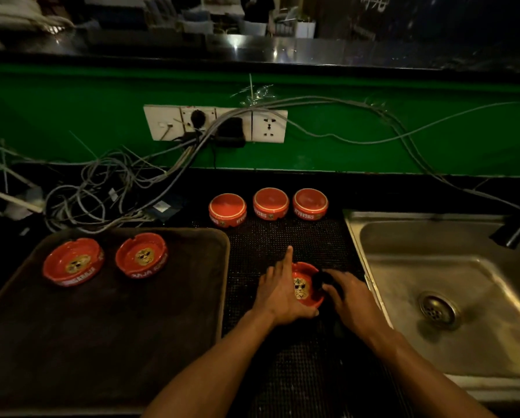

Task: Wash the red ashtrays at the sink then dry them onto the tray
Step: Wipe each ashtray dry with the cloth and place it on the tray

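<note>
A red ashtray [304, 286] with a skull logo sits upright on the black mesh mat [285, 245]. My left hand [279, 292] holds its left side, index finger pointing away. My right hand [347, 292] grips a dark cloth [323, 280] pressed inside the ashtray's right part. Two red ashtrays [73, 262] [141, 255] stand upright on the dark tray [132, 327] at the left. Three more red ashtrays [227, 209] [270, 203] [310, 204] lie upside down in a row at the back of the mat. The steel sink [451, 285] is at the right.
A black tap [514, 227] reaches over the sink's far right corner. A tangle of grey cables [102, 188] lies behind the tray, running up to wall sockets [215, 123] on the green wall. A raised counter runs along the back.
</note>
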